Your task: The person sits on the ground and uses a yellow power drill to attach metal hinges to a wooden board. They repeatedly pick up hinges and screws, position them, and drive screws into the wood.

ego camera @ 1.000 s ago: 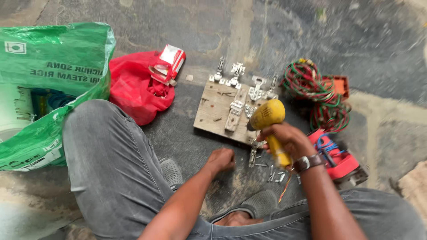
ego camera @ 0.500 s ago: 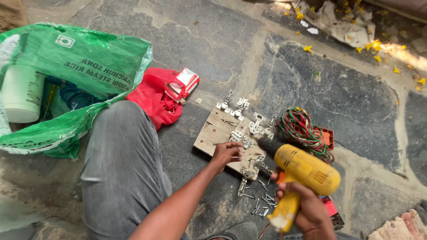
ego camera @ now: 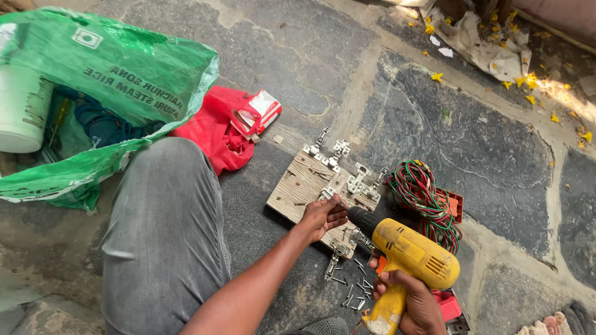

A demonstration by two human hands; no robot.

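**Yellow drill in R hand, L hand on wooden board w/ hinges**

R hand (ego camera: 415,303) is closed tight round the grip of the yellow drill (ego camera: 413,254), fingers wrapped all the way, at approx 5 o'clock in frame. Drill body tilts up toward 10 o'clock, dark chuck end just beside the L hand. Can't tell if a bit is fitted, too small.

L hand (ego camera: 323,215) sits near frame centre, palm down on the wooden board (ego camera: 297,189). Fingers loosely curled, tips pinching or pressing a small metal piece at the board's centre; can't tell which. No full grasp visible.

Board lies flat on the stone floor (ego camera: 484,142), slightly rotated. Metal hinges (ego camera: 355,178) sit along its 1 o'clock edge, some touching the board, a couple overhanging. More hinges at the board's 5 o'clock corner.

Loose screws (ego camera: 354,291) scattered on the floor at 6 o'clock of the board, just beside the drill handle.

Coil of red and green wire (ego camera: 422,195) at 3 o'clock of the board, resting partly on a red case (ego camera: 456,208).

Red cloth bag (ego camera: 214,133) at 10 o'clock of the board, small red-white box (ego camera: 257,111) on top of it. Green woven sack (ego camera: 124,80) further out at 10 o'clock, white container (ego camera: 22,108) inside it.

Person's knee in grey trousers (ego camera: 164,229) at 8 o'clock. Yellow petals (ego camera: 534,87) near the 2 o'clock corner.
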